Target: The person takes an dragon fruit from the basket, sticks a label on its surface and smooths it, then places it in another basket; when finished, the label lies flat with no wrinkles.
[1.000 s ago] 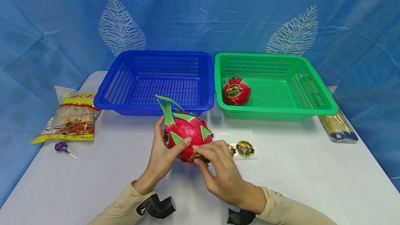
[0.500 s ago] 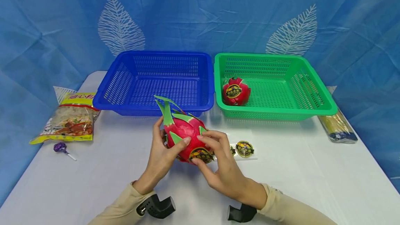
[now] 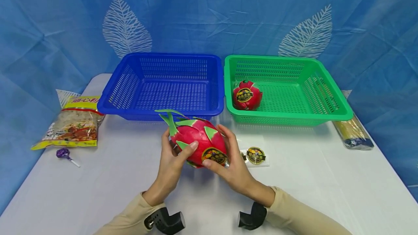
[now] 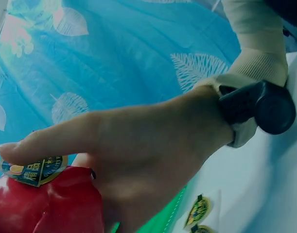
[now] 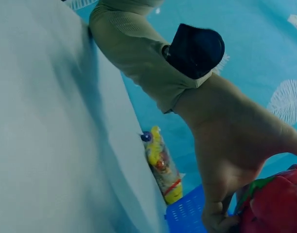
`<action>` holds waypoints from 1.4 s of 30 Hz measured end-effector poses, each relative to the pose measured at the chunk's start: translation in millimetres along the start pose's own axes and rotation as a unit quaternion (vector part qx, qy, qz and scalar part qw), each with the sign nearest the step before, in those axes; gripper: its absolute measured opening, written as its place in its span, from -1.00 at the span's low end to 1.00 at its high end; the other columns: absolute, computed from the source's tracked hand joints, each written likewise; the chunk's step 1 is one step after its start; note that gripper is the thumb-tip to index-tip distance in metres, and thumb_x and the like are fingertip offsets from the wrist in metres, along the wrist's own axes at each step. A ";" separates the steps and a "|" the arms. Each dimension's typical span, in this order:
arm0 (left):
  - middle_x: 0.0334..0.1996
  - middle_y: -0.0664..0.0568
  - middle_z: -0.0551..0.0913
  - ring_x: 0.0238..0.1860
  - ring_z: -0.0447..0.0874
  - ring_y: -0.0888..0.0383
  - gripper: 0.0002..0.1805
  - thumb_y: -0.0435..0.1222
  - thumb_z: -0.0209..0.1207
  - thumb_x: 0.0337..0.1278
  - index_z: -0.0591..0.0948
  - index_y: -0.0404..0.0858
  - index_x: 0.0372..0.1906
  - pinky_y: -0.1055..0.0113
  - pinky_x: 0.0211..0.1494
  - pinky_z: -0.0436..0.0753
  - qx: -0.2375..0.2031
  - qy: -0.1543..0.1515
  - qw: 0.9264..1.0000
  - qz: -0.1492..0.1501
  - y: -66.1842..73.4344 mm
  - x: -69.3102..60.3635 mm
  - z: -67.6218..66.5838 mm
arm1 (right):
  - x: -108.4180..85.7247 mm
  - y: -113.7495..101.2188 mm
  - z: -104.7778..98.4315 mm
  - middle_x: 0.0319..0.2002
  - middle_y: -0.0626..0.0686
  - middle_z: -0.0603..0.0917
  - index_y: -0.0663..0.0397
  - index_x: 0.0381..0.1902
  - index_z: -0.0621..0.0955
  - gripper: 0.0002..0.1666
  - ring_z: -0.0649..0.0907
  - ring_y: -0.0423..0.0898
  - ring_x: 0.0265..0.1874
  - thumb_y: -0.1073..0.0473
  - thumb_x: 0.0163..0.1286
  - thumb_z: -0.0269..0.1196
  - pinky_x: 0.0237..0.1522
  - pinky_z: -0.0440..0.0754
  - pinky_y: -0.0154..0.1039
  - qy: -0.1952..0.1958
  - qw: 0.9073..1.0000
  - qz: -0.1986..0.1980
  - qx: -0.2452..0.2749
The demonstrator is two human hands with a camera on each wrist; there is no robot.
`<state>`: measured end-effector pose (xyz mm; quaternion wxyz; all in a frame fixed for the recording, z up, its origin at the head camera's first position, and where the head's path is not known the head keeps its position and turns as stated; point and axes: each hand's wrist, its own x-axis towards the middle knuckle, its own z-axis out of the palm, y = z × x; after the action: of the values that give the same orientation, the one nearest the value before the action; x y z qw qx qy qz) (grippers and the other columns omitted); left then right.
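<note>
A red dragon fruit with green leaf tips is held between both hands above the table. My left hand grips its left side, thumb across the front. Around its right side curls my right hand, the thumb at the edge of a round black-and-gold sticker on the skin. The left wrist view shows the right hand with its thumb over the sticker. In the right wrist view the left hand is beside the red fruit. Fingers behind the fruit are mostly hidden.
Behind stand a blue basket and a green basket; the green one holds another stickered dragon fruit. A sticker sheet lies right of the hands. At left are a noodle bag and a lollipop; a packet lies far right.
The right hand has moved from picking at the sticker to wrapping the fruit's right side, thumb at the sticker. The fruit has tipped slightly, and more of the sticker shows.
</note>
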<state>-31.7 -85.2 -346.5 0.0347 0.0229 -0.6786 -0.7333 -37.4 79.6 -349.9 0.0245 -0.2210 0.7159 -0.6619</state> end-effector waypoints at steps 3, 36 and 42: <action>0.11 -0.10 0.36 0.03 0.50 0.04 -0.17 -0.20 0.18 0.01 -0.04 -0.01 0.32 0.28 -0.05 0.60 -0.003 -0.010 1.000 0.012 -28.7 5.8 -3.4 | 0.4 4.1 0.3 0.29 0.06 0.22 -0.14 0.36 0.03 -0.08 0.35 0.04 0.18 0.05 0.15 0.28 0.04 0.52 -0.32 0.003 1.000 0.012 0.020; 0.10 -0.15 0.36 0.08 0.42 0.04 -0.23 -0.15 0.10 0.07 -0.03 -0.17 0.32 0.27 0.05 0.51 0.030 -0.002 1.000 -0.007 -0.8 -4.8 7.1 | 3.8 -5.3 -5.2 0.25 0.25 0.13 -0.02 0.40 -0.09 -0.38 0.43 -0.13 0.03 0.10 0.46 -0.19 -0.10 0.58 -0.32 -0.069 0.982 0.094 0.151; 0.10 -0.15 0.35 0.07 0.41 0.03 -0.25 -0.15 0.10 0.06 -0.01 -0.18 0.30 0.28 0.05 0.51 0.023 -0.002 1.000 -0.005 -0.1 -5.1 6.3 | 5.0 -5.9 -7.9 0.24 0.22 0.12 -0.05 0.40 -0.12 -0.40 0.40 -0.10 0.06 0.09 0.47 -0.27 -0.07 0.55 -0.31 -0.091 0.974 0.108 0.178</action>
<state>-27.1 -78.5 -346.2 0.0296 0.0259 -0.6953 -0.7177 -42.8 85.1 -342.0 0.2003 -0.1938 0.6008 -0.7492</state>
